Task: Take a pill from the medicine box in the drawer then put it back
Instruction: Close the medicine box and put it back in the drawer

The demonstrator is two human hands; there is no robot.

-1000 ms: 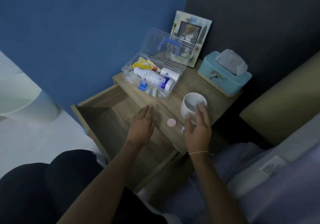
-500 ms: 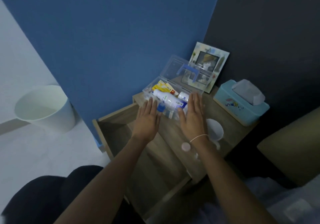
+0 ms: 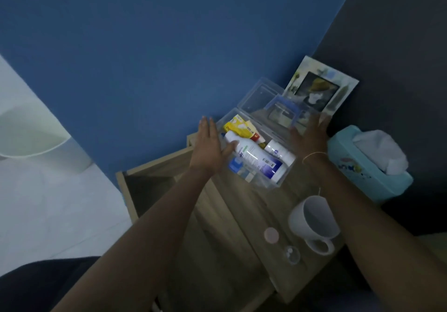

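Both grips flat and empty: left hand [image 3: 208, 148] and right hand [image 3: 310, 135] flank the open medicine box [image 3: 286, 166] on the bench, probably to shut its lid.

Both flat hands flank the open medicine box [image 3: 256, 157]: left hand [image 3: 208, 148], right hand [image 3: 308, 137]

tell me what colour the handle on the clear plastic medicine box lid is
Blue: the handle on the clear plastic medicine box lid, seen in the head view.
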